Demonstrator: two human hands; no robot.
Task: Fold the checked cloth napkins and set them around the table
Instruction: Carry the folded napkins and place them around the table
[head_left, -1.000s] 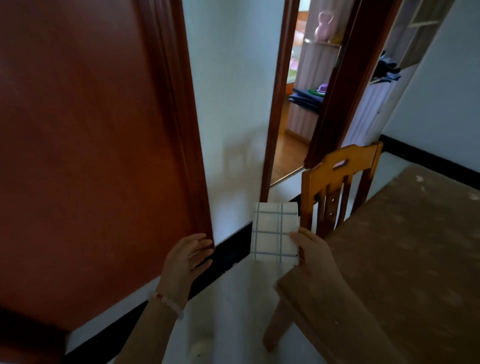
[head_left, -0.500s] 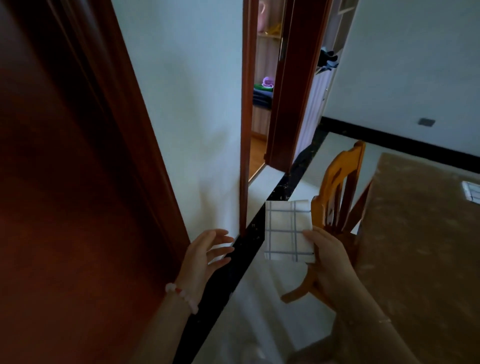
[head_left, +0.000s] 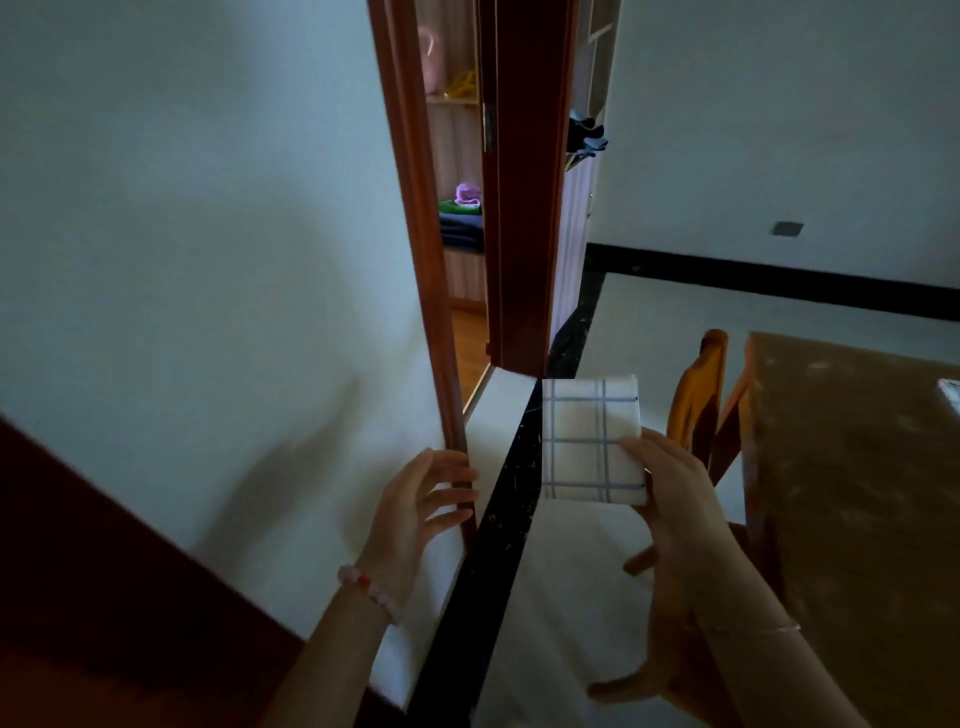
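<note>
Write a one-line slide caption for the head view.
Right hand holds a folded checked napkin near a wooden chair and table; left hand open, empty.

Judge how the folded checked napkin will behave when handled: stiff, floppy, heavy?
Probably light: the right hand holds the folded checked napkin by one edge alone. Likely soft yet shape-keeping: its free part juts out flat, without drooping. It might loosen if dropped, since nothing pins the layers.

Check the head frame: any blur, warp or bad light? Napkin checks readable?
Head view: dim overall, brightest through the doorway; head view: dark door at lower left is smeared, yet the napkin pinched in the right hand shows clear check lines; head view: wide-angle warp leans the door frame; soft shadow on the wall by the left hand.
</note>
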